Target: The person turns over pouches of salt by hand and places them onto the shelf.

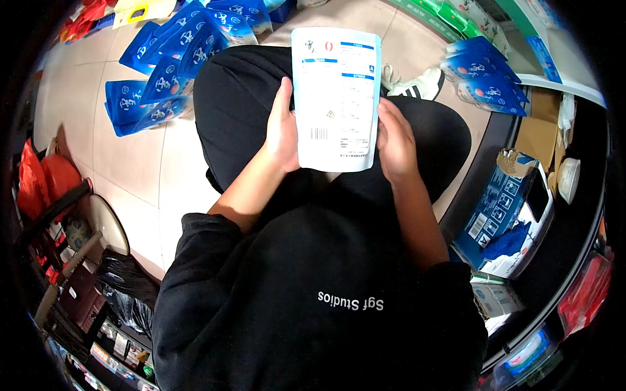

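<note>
A white printed pouch (336,98) with blue bands, a barcode and a red mark stands upright over my lap, its text side facing me. My left hand (282,127) is closed on its left edge, the thumb pointing up along the side. On the opposite edge my right hand (396,140) grips the pouch, with its fingers partly hidden behind. Blue pouches (176,62) with white lettering lie in an overlapping pile on the floor ahead to the left. More blue pouches (484,75) are stacked to the right, beyond my knee.
Around my crossed legs is a tiled floor (134,176). A blue and white carton (495,208) sits on the low shelf at right. To the left are a black plastic bag (124,293) and a chair-like frame (62,280). Green packages (456,19) line the far right.
</note>
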Tool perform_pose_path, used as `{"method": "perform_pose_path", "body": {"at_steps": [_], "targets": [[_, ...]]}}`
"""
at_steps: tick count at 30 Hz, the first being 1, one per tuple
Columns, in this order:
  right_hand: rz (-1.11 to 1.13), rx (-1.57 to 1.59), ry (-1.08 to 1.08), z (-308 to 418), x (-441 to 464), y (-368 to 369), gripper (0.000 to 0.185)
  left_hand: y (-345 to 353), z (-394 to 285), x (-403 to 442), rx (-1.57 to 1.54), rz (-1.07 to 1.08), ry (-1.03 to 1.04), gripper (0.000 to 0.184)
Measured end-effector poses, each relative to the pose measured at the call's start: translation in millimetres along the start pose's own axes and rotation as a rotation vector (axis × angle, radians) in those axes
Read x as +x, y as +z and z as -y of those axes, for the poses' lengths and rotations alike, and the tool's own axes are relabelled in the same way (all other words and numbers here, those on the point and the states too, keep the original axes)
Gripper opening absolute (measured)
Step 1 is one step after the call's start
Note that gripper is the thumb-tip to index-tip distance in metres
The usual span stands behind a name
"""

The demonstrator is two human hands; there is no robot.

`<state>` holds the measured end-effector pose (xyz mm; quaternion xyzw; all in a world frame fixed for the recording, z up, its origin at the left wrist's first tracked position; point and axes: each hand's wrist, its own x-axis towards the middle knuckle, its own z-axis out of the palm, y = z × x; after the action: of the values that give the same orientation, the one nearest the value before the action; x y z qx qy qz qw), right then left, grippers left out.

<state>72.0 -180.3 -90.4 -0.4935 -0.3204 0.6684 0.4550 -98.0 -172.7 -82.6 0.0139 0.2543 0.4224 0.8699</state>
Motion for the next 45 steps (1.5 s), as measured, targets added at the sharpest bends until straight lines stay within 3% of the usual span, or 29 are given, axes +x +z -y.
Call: {"method": "perform_pose_path", "body": {"at_steps": [9, 19, 30, 33, 38, 40, 43, 45], "targets": [[0.116, 0.484, 0.131, -2.6, 6.4, 6.7, 0.041, 5.4, 3.4, 8.0, 0.018, 0.037, -0.024, 0.082], [0.033, 0.429, 0.091, -4.0, 4.4, 5.1, 0.045, 5.8, 8.1, 11.2, -0.029, 0.105, -0.055, 0.08], [0.092, 0.467, 0.001, -0.3, -0.2, -5.4, 0.045, 16.9, 10.7, 18.2, 0.071, 0.088, -0.099, 0.076], [0.094, 0.543, 0.015, -0.3, -0.4, -5.1, 0.045, 21.7, 9.4, 18.4, 0.177, 0.024, -0.07, 0.072], [0.088, 0.603, 0.064, -0.5, 0.0, -8.3, 0.045, 23.9, 7.6, 20.3, 0.707, -0.072, 0.158, 0.068], [0.089, 0.67, 0.088, 2.4, 0.2, -8.1, 0.046, 22.5, 7.2, 21.3, 0.702, -0.069, 0.169, 0.069], [0.078, 0.67, 0.078, 8.6, -1.0, -11.0, 0.047, 23.2, 6.8, 18.0, 0.84, -0.228, 0.211, 0.066], [0.062, 0.668, 0.075, 9.0, -0.7, -14.4, 0.047, 35.7, -1.1, 11.7, 0.925, -0.154, 0.174, 0.069]]}}
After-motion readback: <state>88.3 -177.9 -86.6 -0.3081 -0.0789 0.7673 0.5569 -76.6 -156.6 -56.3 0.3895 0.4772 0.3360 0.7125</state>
